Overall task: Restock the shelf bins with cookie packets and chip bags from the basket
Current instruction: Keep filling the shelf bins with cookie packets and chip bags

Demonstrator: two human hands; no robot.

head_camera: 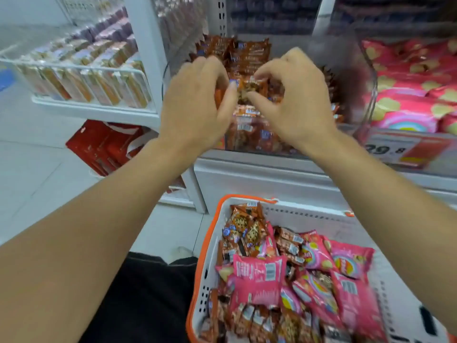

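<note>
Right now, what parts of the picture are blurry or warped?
Head view: upper shelves and the price tag smear with motion blur; the basket packets look sharper; wide-angle bend curves the forearms; both hands, left hand and right hand, are slightly soft.

- The cookie bin (351, 78) is the landmark: the left hand (195, 102) and right hand (294, 102) hide much of its packets, and each grip is blurred.
- Right of it, the price tag (395, 151) is smeared, partly unreadable.
- Below it, the basket (309, 214) is cut off by the bottom edge.
</note>
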